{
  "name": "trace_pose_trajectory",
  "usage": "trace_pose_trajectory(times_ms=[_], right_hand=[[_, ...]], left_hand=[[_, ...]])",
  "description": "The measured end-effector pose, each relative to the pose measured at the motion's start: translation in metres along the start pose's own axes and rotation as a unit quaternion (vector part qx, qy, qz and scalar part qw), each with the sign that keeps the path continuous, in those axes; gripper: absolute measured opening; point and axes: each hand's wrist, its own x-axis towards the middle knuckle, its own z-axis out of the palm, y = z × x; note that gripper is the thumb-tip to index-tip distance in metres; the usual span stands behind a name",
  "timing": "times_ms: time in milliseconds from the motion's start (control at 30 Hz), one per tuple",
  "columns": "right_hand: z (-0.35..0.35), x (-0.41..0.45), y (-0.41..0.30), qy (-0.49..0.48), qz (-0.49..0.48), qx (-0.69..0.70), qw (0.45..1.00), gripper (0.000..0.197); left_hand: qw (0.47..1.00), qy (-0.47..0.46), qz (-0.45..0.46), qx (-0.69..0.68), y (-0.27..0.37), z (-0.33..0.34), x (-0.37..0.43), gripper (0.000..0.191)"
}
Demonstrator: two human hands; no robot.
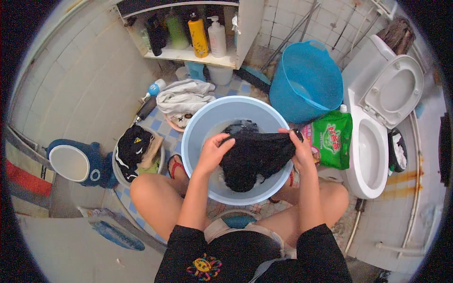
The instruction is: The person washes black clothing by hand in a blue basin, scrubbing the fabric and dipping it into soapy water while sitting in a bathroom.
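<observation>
Between my knees stands a light blue plastic basin (195,152) with cloudy water in it. A black cloth garment (258,155) is stretched across the basin, its lower part hanging down inside. My left hand (215,151) pinches one upper corner between thumb and fingers. My right hand (300,150) grips the opposite corner near the basin's right rim. Behind the garment, more dark wet fabric (244,126) lies in the water. Whether the garment's lower end touches the water is hard to tell.
A bowl of clothes (134,148) stands at my left, with a pink basin of pale laundry (185,95) beyond. On the right are a blue tub (306,78), a green detergent pouch (332,139) and a toilet (370,159). A shelf (226,61) with bottles stands ahead.
</observation>
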Motion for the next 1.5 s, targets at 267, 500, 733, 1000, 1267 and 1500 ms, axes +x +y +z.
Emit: trace_pose_trajectory(times_ms=[267, 500, 733, 1000, 1267, 1500], right_hand=[[0.042, -0.008, 0.064, -0.149, -0.146, -0.387, 0.898, 0.065], [0.019, 0.01, 0.035, -0.121, 0.044, -0.253, 0.959, 0.037], [0.003, 0.03, 0.085, 0.102, 0.1, -0.029, 0.989, 0.034], [0.092, -0.024, 0.112, -0.104, -0.122, -0.339, 0.927, 0.058], [0.078, -0.023, 0.125, -0.125, -0.025, -0.262, 0.957, 0.051], [0.025, 0.02, 0.128, 0.061, -0.003, -0.189, 0.98, 0.051]], left_hand=[[0.998, 0.033, 0.033, -0.045, -0.027, 0.02, -0.001, 0.016], [0.985, 0.083, 0.028, 0.15, -0.02, -0.021, 0.007, 0.027], [0.993, 0.073, -0.052, 0.082, -0.063, 0.033, 0.01, 0.039], [0.926, 0.135, -0.023, -0.351, -0.13, 0.032, 0.016, 0.034], [0.933, 0.154, -0.121, -0.302, -0.145, 0.044, 0.011, 0.042], [0.988, 0.061, -0.108, -0.093, -0.105, 0.083, -0.006, 0.043]])
